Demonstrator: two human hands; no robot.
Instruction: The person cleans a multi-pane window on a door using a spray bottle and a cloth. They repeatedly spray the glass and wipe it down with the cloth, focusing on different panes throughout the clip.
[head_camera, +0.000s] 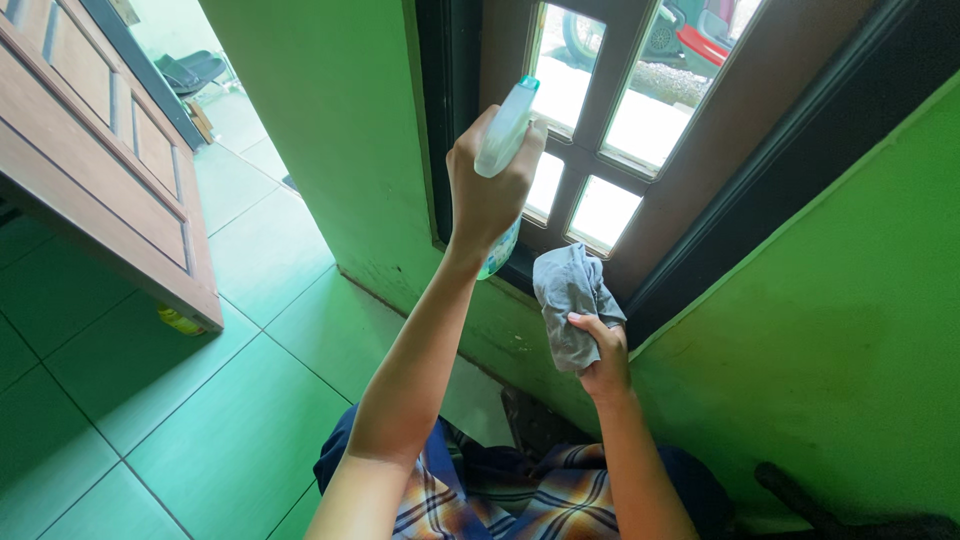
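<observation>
facing window panes (600, 212), left hand's (490, 195) fingers wrap spray bottle (503, 140).

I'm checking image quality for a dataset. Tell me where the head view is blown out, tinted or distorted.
Head view: the window panes are overexposed, so the outdoors behind them is mostly white glare; the floor tiles take a green cast like the wall; the wide lens tilts and bends the door and window frame; the left hand with the spray bottle and the right hand gripping the grey cloth are sharp.
</observation>
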